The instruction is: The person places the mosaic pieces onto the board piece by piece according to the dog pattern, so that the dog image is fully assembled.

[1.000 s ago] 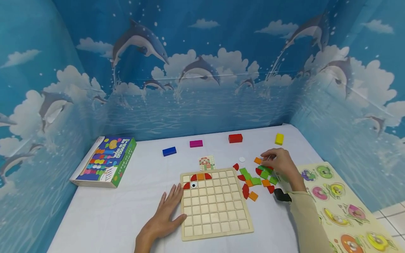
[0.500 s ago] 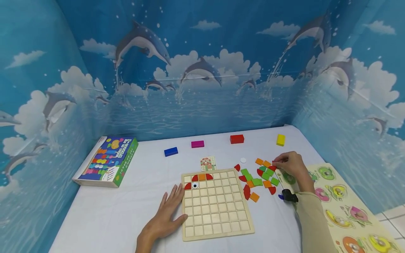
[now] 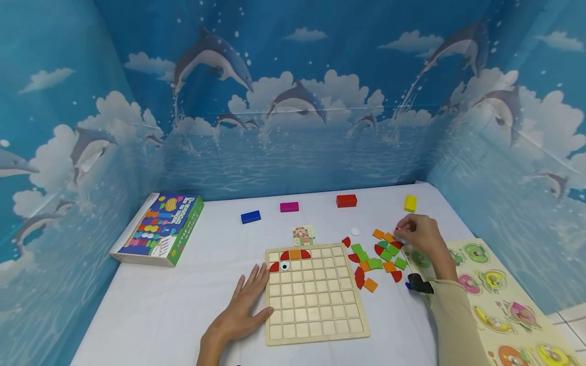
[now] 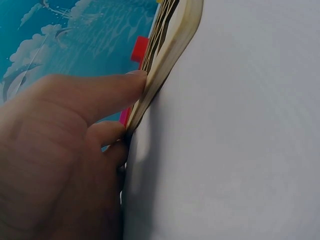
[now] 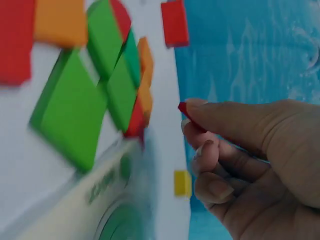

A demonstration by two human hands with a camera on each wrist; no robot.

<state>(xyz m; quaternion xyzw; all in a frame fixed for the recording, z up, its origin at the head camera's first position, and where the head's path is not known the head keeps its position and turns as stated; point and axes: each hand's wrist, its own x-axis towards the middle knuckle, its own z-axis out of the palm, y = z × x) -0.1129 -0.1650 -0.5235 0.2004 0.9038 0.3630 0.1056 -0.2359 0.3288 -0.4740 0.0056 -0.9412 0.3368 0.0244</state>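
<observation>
Pinched between the thumb and index finger of my right hand (image 3: 423, 236) is a small red piece (image 5: 191, 119), held above the scattered pieces. My left hand (image 3: 242, 310) lies with fingers spread at the left edge of the wooden grid board (image 3: 316, 300), its thumb touching the rim. In the board's top rows sit red quarter-round pieces (image 3: 305, 254), an orange square (image 3: 295, 254) and a round eye piece (image 3: 285, 266). Loose green squares (image 3: 392, 249), orange squares (image 3: 370, 285) and red quarter-rounds (image 3: 396, 276) lie between the board and my right hand.
Behind the board lies a picture card (image 3: 304, 235), with a white disc (image 3: 354, 232) to its right. Blue (image 3: 251, 217), magenta (image 3: 289, 207), red (image 3: 346, 201) and yellow blocks (image 3: 410, 203) line the back. A game box (image 3: 157, 231) stands left; a fruit puzzle board (image 3: 499, 300) lies right.
My right hand has moved right, from beside an orange square to the far side of the pile, and now holds a red piece. The left hand stays at the board.
</observation>
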